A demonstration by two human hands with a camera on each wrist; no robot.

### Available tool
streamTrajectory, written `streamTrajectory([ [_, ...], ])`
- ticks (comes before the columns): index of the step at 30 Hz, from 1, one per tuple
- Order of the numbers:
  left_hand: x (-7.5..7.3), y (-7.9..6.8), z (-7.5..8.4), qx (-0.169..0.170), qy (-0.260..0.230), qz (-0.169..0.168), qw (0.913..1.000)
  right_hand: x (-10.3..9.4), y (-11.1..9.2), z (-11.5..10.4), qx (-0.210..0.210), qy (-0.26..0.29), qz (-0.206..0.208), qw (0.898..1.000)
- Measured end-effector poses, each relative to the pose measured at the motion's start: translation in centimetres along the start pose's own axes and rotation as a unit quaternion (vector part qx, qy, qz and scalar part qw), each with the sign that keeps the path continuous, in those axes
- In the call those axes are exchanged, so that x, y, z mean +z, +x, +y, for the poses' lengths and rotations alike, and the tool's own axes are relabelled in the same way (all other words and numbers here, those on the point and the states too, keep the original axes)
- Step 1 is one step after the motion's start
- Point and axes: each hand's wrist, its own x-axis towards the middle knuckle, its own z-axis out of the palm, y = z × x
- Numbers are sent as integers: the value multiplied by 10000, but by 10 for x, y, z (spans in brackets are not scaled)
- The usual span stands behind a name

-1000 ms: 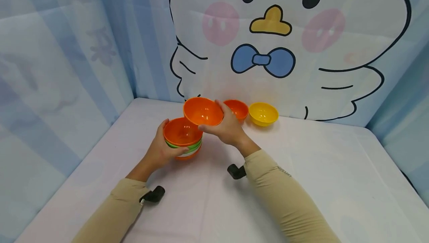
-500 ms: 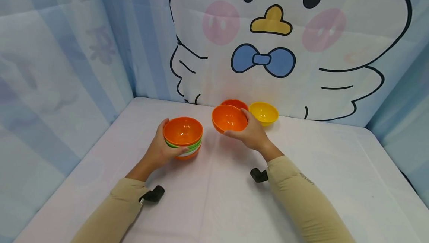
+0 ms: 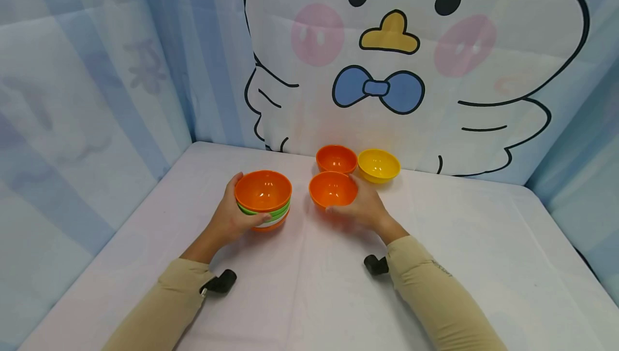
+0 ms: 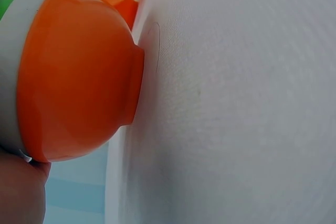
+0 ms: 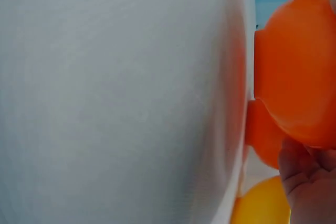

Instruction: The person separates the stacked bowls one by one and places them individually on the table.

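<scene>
My left hand (image 3: 231,223) grips a stack of nested bowls (image 3: 264,192) by its left side, thumb across the front. An orange bowl tops the stack, with green and white rims below it and another orange bowl (image 4: 79,72) at the bottom. To the right, my right hand (image 3: 366,207) holds a single orange bowl (image 3: 332,190) by its right side, thumb at the near side. In the right wrist view the foot of this bowl (image 5: 299,69) is close over the cloth, with curled fingers (image 5: 294,169) against its side.
Behind the held bowl, a darker orange bowl (image 3: 336,158) stands near the table's back edge. A yellow bowl (image 3: 379,166) is right beside it. The white-covered table (image 3: 300,297) meets a printed cloth backdrop (image 3: 309,109) at the back, with curtains at both sides.
My right hand has carried the orange bowl from over the stack to the right, then lowered it toward the table in front of the darker orange bowl. The left hand and stack have stayed put.
</scene>
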Motion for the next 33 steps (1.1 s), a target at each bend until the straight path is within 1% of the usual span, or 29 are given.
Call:
streamTrajectory([
  [7, 0, 0, 0, -42, -29, -17, 10000, 2, -2, 3, 258, -271, -78, 9993],
  [14, -1, 0, 0, -68, -8, -19, 10000, 1, -1, 4, 249, -354, -146, 9990],
  [27, -1, 0, 0, -127, 1, -32, 9999, 0, -1, 3, 333, -254, -321, 9986],
  [33, -1, 0, 0, -118, -21, -33, 9999, 0, 0, 4, 222, -245, -352, 9988],
])
